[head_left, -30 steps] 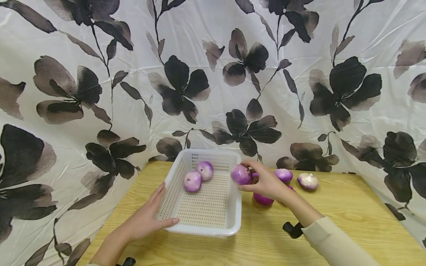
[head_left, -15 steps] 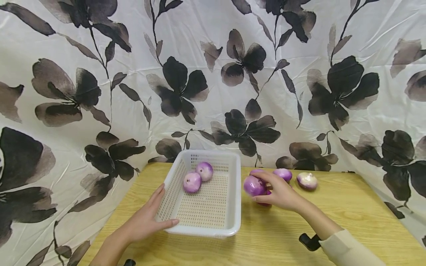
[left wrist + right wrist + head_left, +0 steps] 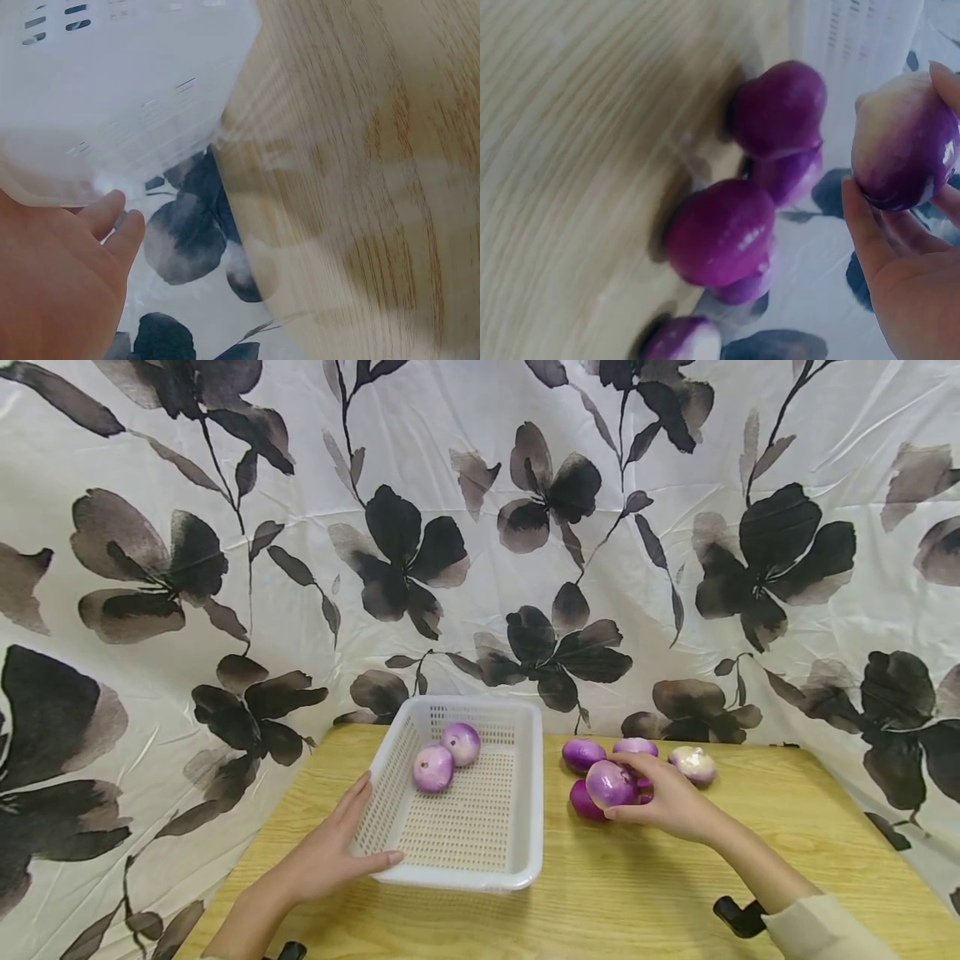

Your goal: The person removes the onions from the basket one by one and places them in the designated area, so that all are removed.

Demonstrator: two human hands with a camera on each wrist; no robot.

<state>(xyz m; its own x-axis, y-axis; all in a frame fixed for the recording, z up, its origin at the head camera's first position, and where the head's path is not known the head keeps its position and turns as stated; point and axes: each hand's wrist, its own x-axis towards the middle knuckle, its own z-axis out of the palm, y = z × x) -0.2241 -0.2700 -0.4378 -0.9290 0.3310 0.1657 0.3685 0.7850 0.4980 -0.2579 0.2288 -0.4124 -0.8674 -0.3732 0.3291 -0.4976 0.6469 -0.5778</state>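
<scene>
A glossy purple onion (image 3: 611,784) is held between the thumb and fingers of my right hand (image 3: 671,797). In the right wrist view this onion (image 3: 900,150) shows a pale end and stands apart from the loose onions. Under and around it lie several purple onions, including one at the front (image 3: 585,800), one at the back (image 3: 583,755) and a paler one (image 3: 693,764) at the far right. My left hand (image 3: 322,860) rests on the near-left corner of a white perforated basket (image 3: 536,827), straight fingers along its outer wall, thumb on the rim. Two onions (image 3: 433,768) touch inside the basket.
The wooden table (image 3: 637,893) runs back to a floral curtain (image 3: 480,568), which hangs behind and at both sides. Black wrist mounts show near both forearms, the right one (image 3: 738,917) below the sleeve (image 3: 817,931).
My right hand has carried its onion from the basket's right rim to the right, over the loose onions. The left hand, basket and its two onions stay put.
</scene>
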